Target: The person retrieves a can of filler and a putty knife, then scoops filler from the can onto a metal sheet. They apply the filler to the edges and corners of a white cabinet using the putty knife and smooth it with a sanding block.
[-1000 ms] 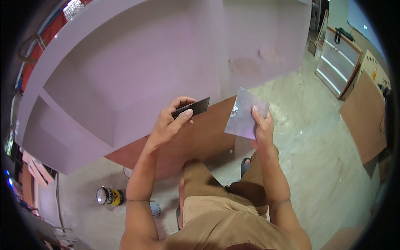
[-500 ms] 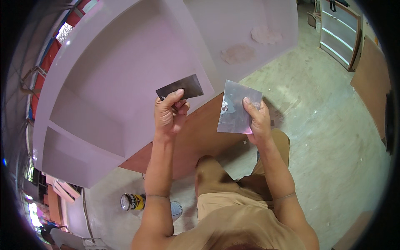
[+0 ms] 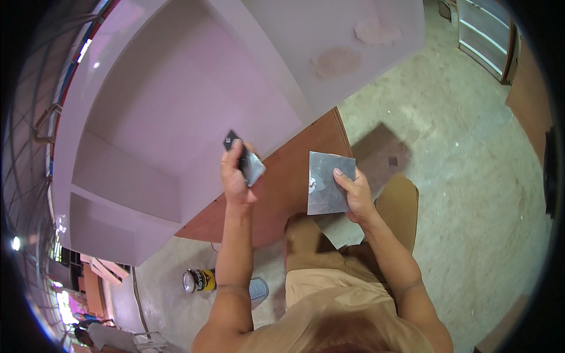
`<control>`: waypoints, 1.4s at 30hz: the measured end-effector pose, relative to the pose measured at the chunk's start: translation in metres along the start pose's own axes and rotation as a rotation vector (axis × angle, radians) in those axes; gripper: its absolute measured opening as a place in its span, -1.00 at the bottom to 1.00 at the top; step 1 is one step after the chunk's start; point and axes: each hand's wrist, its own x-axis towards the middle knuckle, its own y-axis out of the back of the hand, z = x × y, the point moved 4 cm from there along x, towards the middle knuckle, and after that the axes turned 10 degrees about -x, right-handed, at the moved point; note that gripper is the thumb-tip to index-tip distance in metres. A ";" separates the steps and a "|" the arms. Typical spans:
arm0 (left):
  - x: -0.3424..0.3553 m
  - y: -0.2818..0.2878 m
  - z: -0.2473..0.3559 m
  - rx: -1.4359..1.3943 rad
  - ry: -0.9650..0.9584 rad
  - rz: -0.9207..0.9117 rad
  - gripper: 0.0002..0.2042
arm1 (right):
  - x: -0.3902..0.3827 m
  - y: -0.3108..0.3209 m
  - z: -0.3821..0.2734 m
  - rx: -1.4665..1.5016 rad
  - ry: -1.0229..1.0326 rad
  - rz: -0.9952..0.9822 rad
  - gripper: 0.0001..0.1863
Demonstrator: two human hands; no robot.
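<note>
My left hand [image 3: 235, 179] is closed around a small flat metal scraper plate [image 3: 253, 169], with the thumb along its face. The plate is tilted, dark at its upper end and shiny at its lower end. To the right, my right hand [image 3: 360, 200] grips a larger, square, thin metal sheet [image 3: 327, 197] by its right edge, thumb on top. A small whitish smear [image 3: 312, 183] shows near the sheet's left edge. The two plates are apart. Beyond them stands a pale pinkish-white cabinet [image 3: 194, 117] with recessed compartments and two patchy beige spots [image 3: 336, 63] on its panel.
A reddish-brown board [image 3: 276, 188] lies under the cabinet's near edge. On the floor [image 3: 465, 235] by my left arm are a yellow-and-black can [image 3: 200, 280] and a light blue can [image 3: 259, 289]. A shelf unit [image 3: 485, 38] and a brown panel [image 3: 531, 100] stand at right.
My left hand has turned its scraper plate from nearly level to steeply slanted. My right hand has lowered the metal sheet, which now sits straighter. The view has shifted slightly.
</note>
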 end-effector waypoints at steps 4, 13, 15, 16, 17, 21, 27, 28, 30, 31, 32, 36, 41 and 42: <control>-0.011 0.000 -0.022 0.563 -0.038 0.108 -0.73 | 0.001 0.002 -0.006 -0.022 0.029 -0.003 -0.75; -0.014 -0.024 -0.028 0.834 -0.202 -0.083 -0.67 | -0.001 0.001 -0.017 -0.009 0.051 -0.026 -0.68; -0.013 -0.025 -0.030 0.848 -0.222 -0.101 -0.68 | -0.002 0.000 -0.019 0.005 0.048 -0.026 -0.70; -0.013 -0.024 -0.030 0.855 -0.233 -0.109 -0.68 | -0.002 0.000 -0.019 0.012 0.046 -0.026 -0.71; -0.013 -0.024 -0.032 0.863 -0.231 -0.113 -0.68 | -0.003 0.000 -0.020 0.018 0.042 -0.023 -0.71; -0.014 -0.021 -0.035 0.956 -0.325 -0.142 -0.68 | -0.003 0.000 -0.018 -0.005 0.032 0.010 -0.70; 0.015 -0.065 0.005 1.483 -1.063 -0.467 -0.69 | -0.002 0.006 -0.021 0.034 0.027 -0.023 -0.70; 0.024 -0.082 0.027 1.520 -1.178 -0.427 -0.68 | 0.000 0.011 -0.021 0.049 0.030 -0.024 -0.70; 0.047 -0.110 0.077 1.549 -1.252 -0.292 -0.68 | 0.004 0.021 -0.019 0.063 0.036 0.005 -0.71; 0.059 -0.133 0.097 1.420 -1.091 -0.234 -0.76 | 0.006 0.028 -0.015 0.065 0.027 0.023 -0.71; 0.076 -0.151 0.119 1.428 -0.975 -0.213 -0.83 | 0.007 0.031 -0.012 0.066 0.019 0.045 -0.72; 0.118 -0.216 0.155 1.557 -0.992 -0.217 -0.82 | 0.011 0.045 -0.001 0.055 -0.004 0.070 -0.72; 0.152 -0.239 0.173 1.768 -1.135 -0.191 -0.83 | 0.012 0.049 0.001 0.058 -0.019 0.068 -0.72; 0.153 -0.241 0.173 1.864 -1.063 -0.080 -0.84 | 0.012 0.049 0.002 0.060 -0.020 0.068 -0.72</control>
